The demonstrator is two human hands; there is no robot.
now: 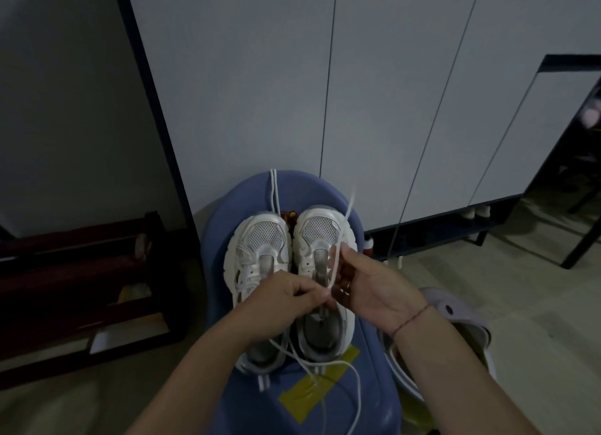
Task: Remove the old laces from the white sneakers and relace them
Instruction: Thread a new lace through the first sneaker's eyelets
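Note:
Two white sneakers stand side by side, toes away from me, on a blue stool (374,369). The left sneaker (260,255) has laces in its eyelets. The right sneaker (320,236) shows bare eyelets near the toe. My left hand (286,301) pinches a white lace (338,255) over the right sneaker's tongue. My right hand (367,288) holds the same lace a little higher, fingers curled round it; its free end rises blurred past the toe. A second white lace (273,190) lies on the stool beyond the left sneaker. More lace loops (354,379) trail over the stool's front.
A strip of yellow tape (320,389) sticks to the stool's front. A grey clog (455,307) and a basin lie on the floor to the right. A dark wooden rack (81,288) stands at the left, a white cabinet (357,93) behind.

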